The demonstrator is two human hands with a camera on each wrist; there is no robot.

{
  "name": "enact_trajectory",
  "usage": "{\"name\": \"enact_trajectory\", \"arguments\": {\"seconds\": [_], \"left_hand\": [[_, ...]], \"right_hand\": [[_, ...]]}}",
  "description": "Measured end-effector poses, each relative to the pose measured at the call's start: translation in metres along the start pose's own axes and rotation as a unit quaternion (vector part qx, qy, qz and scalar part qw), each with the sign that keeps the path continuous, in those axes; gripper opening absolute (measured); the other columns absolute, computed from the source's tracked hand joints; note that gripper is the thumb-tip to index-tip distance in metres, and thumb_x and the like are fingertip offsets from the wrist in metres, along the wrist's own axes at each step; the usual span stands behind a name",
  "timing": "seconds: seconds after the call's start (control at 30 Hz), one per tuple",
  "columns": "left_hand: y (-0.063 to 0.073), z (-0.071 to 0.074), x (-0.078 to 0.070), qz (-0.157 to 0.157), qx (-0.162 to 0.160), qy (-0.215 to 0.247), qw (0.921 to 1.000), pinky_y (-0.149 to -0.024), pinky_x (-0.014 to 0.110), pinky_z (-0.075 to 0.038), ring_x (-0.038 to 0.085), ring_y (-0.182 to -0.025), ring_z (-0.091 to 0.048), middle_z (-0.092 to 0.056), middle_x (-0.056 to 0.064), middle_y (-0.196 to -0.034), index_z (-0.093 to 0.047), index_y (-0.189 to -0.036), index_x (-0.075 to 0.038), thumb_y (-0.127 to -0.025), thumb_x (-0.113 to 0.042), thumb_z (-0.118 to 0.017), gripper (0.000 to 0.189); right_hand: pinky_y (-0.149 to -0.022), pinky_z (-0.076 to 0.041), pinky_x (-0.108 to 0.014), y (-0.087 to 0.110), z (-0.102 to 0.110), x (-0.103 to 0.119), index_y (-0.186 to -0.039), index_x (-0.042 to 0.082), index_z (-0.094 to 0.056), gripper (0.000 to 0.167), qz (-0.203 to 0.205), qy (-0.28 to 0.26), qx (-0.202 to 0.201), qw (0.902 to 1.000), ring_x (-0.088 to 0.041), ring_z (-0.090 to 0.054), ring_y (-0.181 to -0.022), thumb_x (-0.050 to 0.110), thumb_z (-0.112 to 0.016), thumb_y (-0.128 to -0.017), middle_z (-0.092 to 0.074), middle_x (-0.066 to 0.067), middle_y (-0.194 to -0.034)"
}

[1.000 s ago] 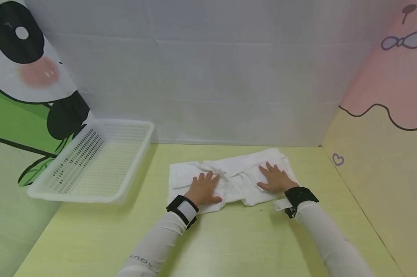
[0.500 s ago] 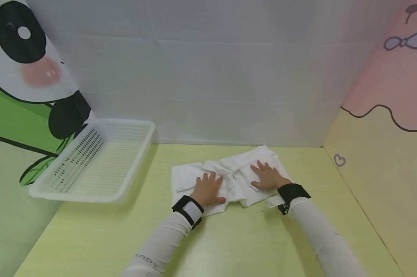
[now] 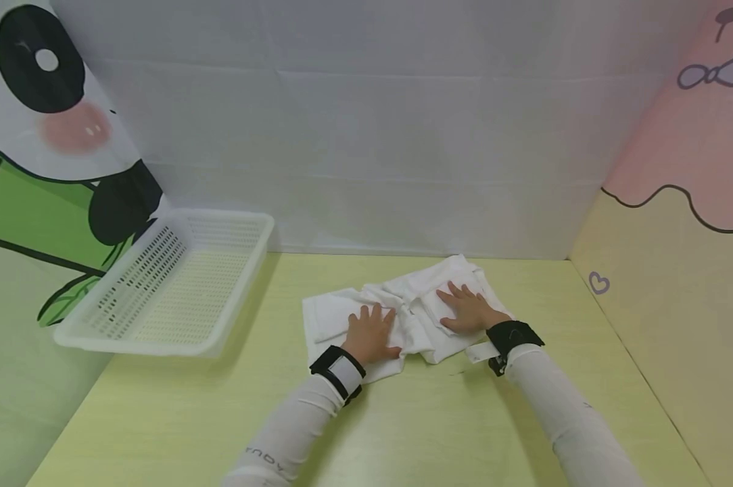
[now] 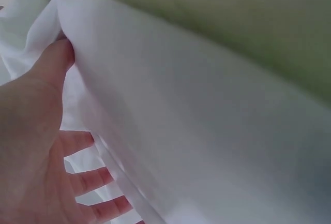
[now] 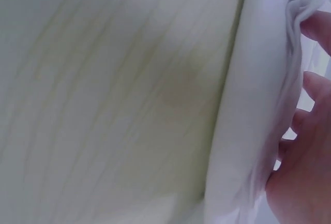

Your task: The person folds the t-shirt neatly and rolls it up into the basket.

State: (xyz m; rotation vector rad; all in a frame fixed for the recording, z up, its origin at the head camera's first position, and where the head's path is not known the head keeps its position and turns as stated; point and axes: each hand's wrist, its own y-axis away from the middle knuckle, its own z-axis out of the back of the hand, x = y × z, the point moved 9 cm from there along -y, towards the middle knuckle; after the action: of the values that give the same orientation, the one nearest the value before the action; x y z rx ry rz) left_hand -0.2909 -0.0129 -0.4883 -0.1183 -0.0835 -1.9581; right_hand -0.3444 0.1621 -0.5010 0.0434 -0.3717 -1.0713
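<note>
A white, folded cloth garment [image 3: 418, 291] lies on the table, bunched and wrinkled in its middle with a notch at the front edge. My left hand [image 3: 371, 336] rests on its left part with fingers spread. On the right part, my right hand [image 3: 467, 310] also lies with spread fingers. The left wrist view shows the thumb and fingers of the left hand [image 4: 41, 125] against the white cloth [image 4: 170, 115], whose edge runs past the fingertips. In the right wrist view, the right hand [image 5: 305, 151] touches a layered fold of the cloth [image 5: 248, 89].
A white perforated plastic basket [image 3: 226, 335] stands at the left on the pale yellow-green table [image 3: 439, 433]. Behind is a plain grey-white wall [image 3: 372, 149]; printed side panels, such as the right one [image 3: 677, 291], close off both sides.
Both hands have drawn closer together, the right hand moving left and the left hand slightly right. The cloth's right part has shifted left with the hand, and its middle is more bunched.
</note>
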Motion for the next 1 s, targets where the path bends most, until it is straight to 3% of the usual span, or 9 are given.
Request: {"name": "enact_trajectory", "arguments": {"seconds": [0.17,0.3,0.47,0.6,0.7,0.87,1.0], "left_hand": [[0.0,0.003,-0.003,-0.002,-0.004,-0.001,1.0,-0.075,0.044,-0.042,0.031,-0.105,-0.046,-0.046,0.011,-0.121,-0.041,-0.139,-0.02,-0.072,-0.068,-0.059,0.084],[-0.001,0.002,-0.001,-0.029,0.006,0.012,0.9995,-0.081,0.045,-0.041,0.032,-0.109,-0.046,-0.045,0.011,-0.127,-0.039,-0.14,-0.018,-0.073,-0.067,-0.058,0.085],[-0.001,0.001,0.004,-0.076,0.008,0.021,0.9969,-0.089,0.046,-0.039,0.03,-0.115,-0.044,-0.044,0.008,-0.132,-0.038,-0.14,-0.016,-0.076,-0.064,-0.058,0.082],[0.001,0.006,0.003,-0.124,-0.014,0.037,0.9914,-0.089,0.045,-0.04,0.028,-0.116,-0.045,-0.047,0.005,-0.129,-0.045,-0.133,-0.015,-0.077,-0.057,-0.063,0.072],[0.001,0.008,0.0,-0.162,-0.019,0.056,0.985,-0.088,0.041,-0.042,0.024,-0.114,-0.047,-0.048,0.003,-0.126,-0.052,-0.121,-0.017,-0.078,-0.047,-0.067,0.055],[0.003,0.01,-0.01,-0.213,0.001,0.093,0.9726,-0.082,0.035,-0.047,0.019,-0.104,-0.054,-0.053,0.002,-0.119,-0.059,-0.102,-0.02,-0.077,-0.032,-0.071,0.03],[0.004,0.007,-0.016,-0.221,0.031,0.089,0.9708,-0.086,0.036,-0.046,0.019,-0.11,-0.052,-0.053,0.0,-0.123,-0.061,-0.106,-0.026,-0.08,-0.031,-0.066,0.027]], "right_hand": [[-0.103,-0.011,-0.066,0.0,0.0,0.0,-0.146,0.012,-0.024,0.067,0.003,0.002,-0.006,1.0,-0.046,-0.009,-0.136,0.039,-0.05,-0.091,-0.012,-0.021,-0.152],[-0.103,-0.014,-0.065,-0.001,0.003,-0.003,-0.145,0.012,-0.027,0.064,-0.009,0.021,-0.019,0.9995,-0.045,-0.013,-0.136,0.041,-0.049,-0.092,-0.016,-0.019,-0.151],[-0.096,-0.029,-0.061,0.004,0.017,-0.009,-0.14,0.009,-0.037,0.059,-0.051,0.059,-0.088,0.9931,-0.043,-0.029,-0.13,0.041,-0.048,-0.092,-0.032,-0.019,-0.145],[-0.088,-0.037,-0.057,0.01,0.027,-0.015,-0.134,0.007,-0.045,0.057,-0.099,0.08,-0.134,0.9828,-0.042,-0.04,-0.117,0.042,-0.051,-0.09,-0.044,-0.021,-0.13],[-0.083,-0.041,-0.054,0.011,0.025,-0.022,-0.135,0.008,-0.044,0.058,-0.13,0.08,-0.129,0.9798,-0.041,-0.043,-0.111,0.044,-0.051,-0.09,-0.044,-0.021,-0.123],[-0.079,-0.044,-0.053,0.011,0.015,-0.026,-0.138,0.007,-0.039,0.062,-0.141,0.054,-0.089,0.9845,-0.042,-0.04,-0.111,0.045,-0.049,-0.091,-0.041,-0.023,-0.124],[-0.082,-0.042,-0.054,0.008,0.009,-0.024,-0.14,0.006,-0.036,0.061,-0.126,0.045,-0.07,0.9886,-0.045,-0.036,-0.116,0.043,-0.048,-0.092,-0.038,-0.025,-0.129]]}}
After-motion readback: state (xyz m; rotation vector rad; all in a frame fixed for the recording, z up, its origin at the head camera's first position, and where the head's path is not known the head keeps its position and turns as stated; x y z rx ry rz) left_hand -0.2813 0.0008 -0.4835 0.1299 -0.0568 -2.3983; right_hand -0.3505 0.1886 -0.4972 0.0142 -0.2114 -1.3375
